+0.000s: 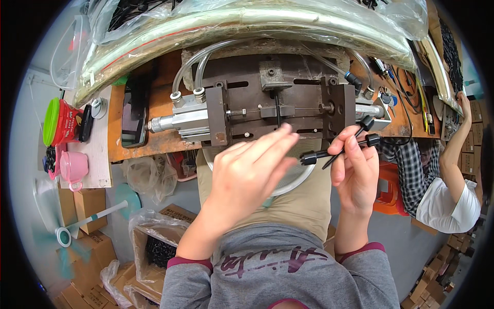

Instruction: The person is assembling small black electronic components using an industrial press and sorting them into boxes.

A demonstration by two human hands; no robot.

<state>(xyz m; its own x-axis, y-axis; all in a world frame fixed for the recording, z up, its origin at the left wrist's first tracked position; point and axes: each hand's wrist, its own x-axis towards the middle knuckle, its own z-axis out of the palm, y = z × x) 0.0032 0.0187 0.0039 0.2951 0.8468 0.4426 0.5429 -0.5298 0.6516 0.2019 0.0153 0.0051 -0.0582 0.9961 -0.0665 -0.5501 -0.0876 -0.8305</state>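
Observation:
My right hand (360, 177) pinches a few thin black rods (337, 153) with thick knobbed ends, which cross each other between thumb and fingers. My left hand (249, 170) is slightly blurred, its fingers stretched out flat in front of the machine. No object shows in it, though its palm side is hidden. Just beyond its fingertips, another slim black rod (278, 105) stands in the middle of a dark metal clamping fixture (236, 98). Silver air cylinders (188, 123) with clear hoses sit at both sides of that fixture.
A phone (135, 116) lies on the wooden bench left of the fixture. Further left are a pink cup (74, 166) and a red tub (69, 121). A round basket (296, 185) rests at my lap. At the right sits a person in a white shirt (447, 206).

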